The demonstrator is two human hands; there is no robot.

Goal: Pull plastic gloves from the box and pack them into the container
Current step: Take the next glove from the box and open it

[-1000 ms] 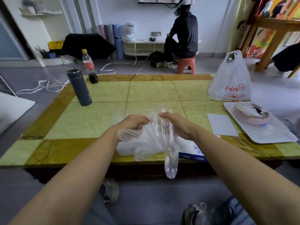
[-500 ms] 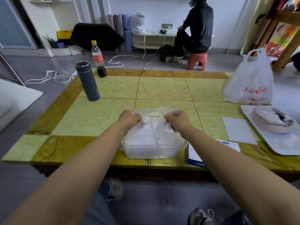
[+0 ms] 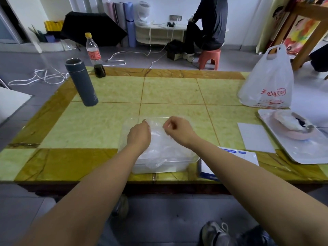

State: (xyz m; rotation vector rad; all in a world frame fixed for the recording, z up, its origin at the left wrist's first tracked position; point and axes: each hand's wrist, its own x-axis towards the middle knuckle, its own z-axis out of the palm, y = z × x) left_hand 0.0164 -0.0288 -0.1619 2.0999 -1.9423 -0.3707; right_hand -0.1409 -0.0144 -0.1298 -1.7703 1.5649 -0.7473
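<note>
Left hand (image 3: 139,134) and right hand (image 3: 178,129) are both over the container (image 3: 177,161), fingers curled, each apparently pinching an edge of one clear glove (image 3: 157,129); the left fingertips are partly hidden behind the knuckles. The glove is slack between the hands, just above the crumpled film already lying in the container. Assessment: the glove is near weightless, limp, slippery and prone to cling and spring back up, so it is best pinched at the cuff or an edge, then pressed flat. The glove box (image 3: 247,157) lies just right of the container, partly under the right forearm. A paper sheet (image 3: 253,137) and a tray (image 3: 292,148) lie further right. A flask (image 3: 81,82) and a bottle (image 3: 94,55) stand well beyond the container to the left, and a carrier bag (image 3: 266,86) stands beyond it to the right.
</note>
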